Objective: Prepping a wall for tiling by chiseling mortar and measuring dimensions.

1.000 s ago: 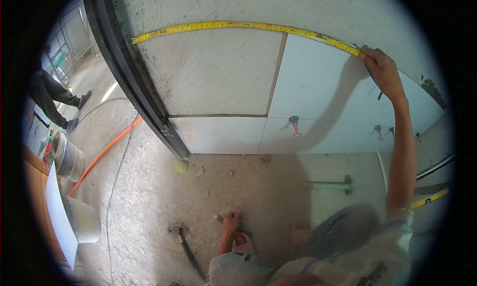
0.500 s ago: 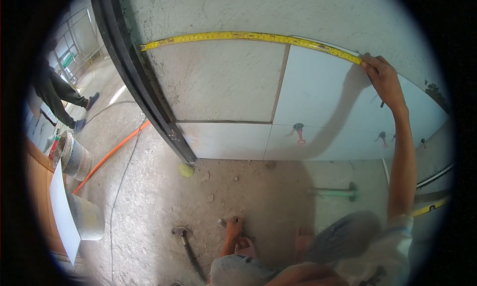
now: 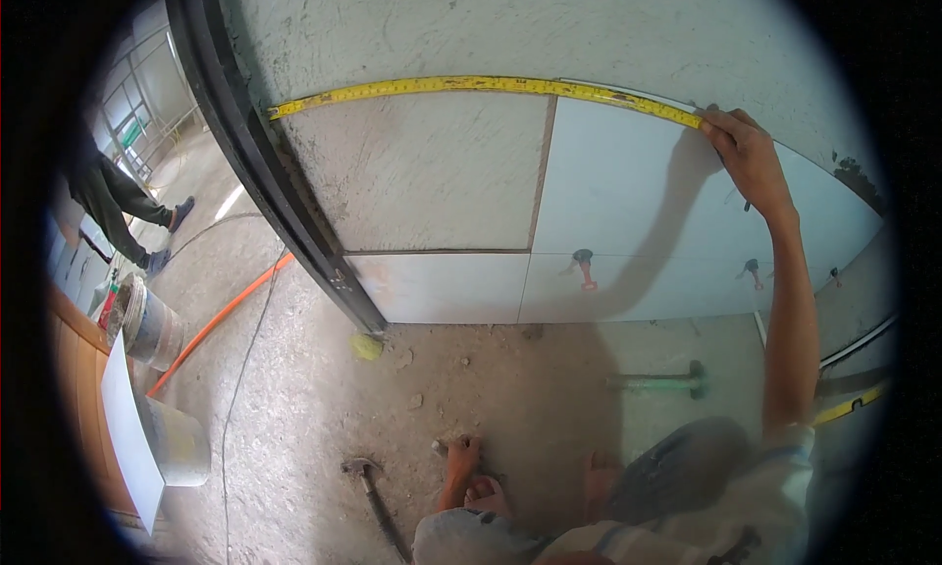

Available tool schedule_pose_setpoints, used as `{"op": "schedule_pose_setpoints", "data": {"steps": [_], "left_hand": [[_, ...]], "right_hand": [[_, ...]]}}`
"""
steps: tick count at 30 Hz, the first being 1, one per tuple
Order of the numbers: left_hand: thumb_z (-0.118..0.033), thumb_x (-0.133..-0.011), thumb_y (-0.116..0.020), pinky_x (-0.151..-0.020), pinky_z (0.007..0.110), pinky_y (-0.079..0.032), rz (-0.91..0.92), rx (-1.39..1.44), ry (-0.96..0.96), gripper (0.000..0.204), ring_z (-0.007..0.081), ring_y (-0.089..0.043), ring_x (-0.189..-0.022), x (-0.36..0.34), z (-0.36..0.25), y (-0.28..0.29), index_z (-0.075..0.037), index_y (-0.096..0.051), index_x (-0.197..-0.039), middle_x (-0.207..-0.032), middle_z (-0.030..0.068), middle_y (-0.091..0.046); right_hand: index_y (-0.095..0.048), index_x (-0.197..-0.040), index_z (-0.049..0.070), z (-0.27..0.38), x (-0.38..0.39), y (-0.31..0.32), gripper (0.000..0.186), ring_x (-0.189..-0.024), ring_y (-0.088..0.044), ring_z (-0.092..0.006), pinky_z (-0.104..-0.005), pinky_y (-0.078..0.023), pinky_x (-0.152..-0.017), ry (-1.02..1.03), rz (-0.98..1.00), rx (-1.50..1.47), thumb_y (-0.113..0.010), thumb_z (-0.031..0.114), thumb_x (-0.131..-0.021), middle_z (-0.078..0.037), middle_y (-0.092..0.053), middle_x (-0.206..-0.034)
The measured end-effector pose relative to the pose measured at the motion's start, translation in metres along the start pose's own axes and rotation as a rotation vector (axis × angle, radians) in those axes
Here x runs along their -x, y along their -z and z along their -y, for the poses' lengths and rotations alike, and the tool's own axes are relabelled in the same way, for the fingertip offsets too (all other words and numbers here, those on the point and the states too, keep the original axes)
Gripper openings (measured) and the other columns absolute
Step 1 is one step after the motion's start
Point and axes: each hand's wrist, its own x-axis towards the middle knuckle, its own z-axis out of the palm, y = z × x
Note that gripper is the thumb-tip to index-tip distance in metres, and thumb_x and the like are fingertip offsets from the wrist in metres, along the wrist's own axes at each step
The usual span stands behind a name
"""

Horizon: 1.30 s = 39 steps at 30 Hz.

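Note:
My right hand (image 3: 743,153) is closed on a yellow tape measure (image 3: 471,83) at the upper edge of a white wall tile (image 3: 628,172). From there the blade runs left across bare plaster, its far end against a dark door frame (image 3: 250,133). Low near the floor, my left hand (image 3: 463,457) is closed, with its fingers curled downward. Beside its fingertips shows a small pale lump (image 3: 439,448); whether the hand grips it or something else is hidden. A hammer (image 3: 368,477) lies on the floor left of this hand.
A green-handled mallet (image 3: 657,381) lies by the tiled wall. Red tile levelling clips (image 3: 587,270) stick out of the joints. Left are buckets (image 3: 182,447), a leaning white panel (image 3: 130,437), an orange hose (image 3: 221,322) and a cable. Another person's legs (image 3: 128,202) stand beyond the doorway.
The view has shifted slightly, so the wall and tape sit a little lower and further left. Both hands keep their places, the right still on the tape measure.

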Motion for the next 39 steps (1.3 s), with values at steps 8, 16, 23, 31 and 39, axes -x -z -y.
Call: {"op": "schedule_pose_setpoints", "data": {"steps": [8,16,23,31,39], "left_hand": [[-0.036,-0.087,-0.056,-0.077,0.044,-0.048,-0.300,-0.465,-0.541,0.042,0.0318,-0.063,-0.084,-0.021,0.118,0.012,0.005,-0.064,-0.093,-0.087,0.0201,-0.066],[-0.031,-0.087,-0.060,-0.061,0.041,-0.046,-0.223,-0.097,-0.050,0.036,0.0277,-0.060,-0.067,0.020,0.012,0.053,0.004,-0.062,-0.083,-0.077,0.0223,-0.061],[-0.025,-0.083,-0.066,-0.074,0.041,-0.046,-0.911,-0.350,0.025,0.029,0.0329,-0.058,-0.081,0.068,0.066,0.147,0.000,-0.061,-0.097,-0.091,0.0180,-0.059],[-0.025,-0.081,-0.067,-0.084,0.041,-0.047,-0.865,-0.227,0.159,0.033,0.0351,-0.060,-0.093,0.073,0.067,0.137,-0.001,-0.061,-0.102,-0.099,0.0200,-0.063],[-0.037,-0.084,-0.063,-0.080,0.041,-0.049,-0.419,0.147,0.315,0.043,0.0336,-0.064,-0.085,0.125,-0.033,0.156,0.001,-0.064,-0.105,-0.095,0.0203,-0.065]], "right_hand": [[-0.059,-0.104,-0.006,-0.002,0.056,-0.014,0.027,-0.075,-0.049,-0.0135,-0.0269,-0.041,-0.070,-0.180,0.336,-0.316,-0.052,0.018,-0.095,-0.004,-0.055,-0.080],[-0.060,-0.102,0.005,-0.012,0.211,-0.059,0.024,-0.077,-0.053,-0.0101,-0.0265,-0.044,-0.069,-0.626,1.288,-0.620,-0.062,0.025,-0.090,-0.003,-0.060,-0.086],[-0.055,-0.105,0.007,0.083,0.209,-0.133,0.032,-0.070,-0.051,-0.0087,-0.0270,-0.044,-0.062,-0.494,2.123,-0.421,-0.069,0.026,-0.083,0.001,-0.054,-0.078],[-0.052,-0.119,0.005,0.105,0.209,-0.214,0.047,-0.078,-0.055,-0.0120,-0.0280,-0.047,-0.069,-0.333,2.018,-0.709,-0.070,0.030,-0.083,-0.004,-0.058,-0.086],[-0.042,-0.133,0.003,0.182,0.165,-0.203,0.070,-0.110,-0.052,-0.0214,-0.0351,-0.043,-0.093,0.036,2.101,-0.655,-0.066,0.046,-0.083,-0.014,-0.057,-0.118]]}}
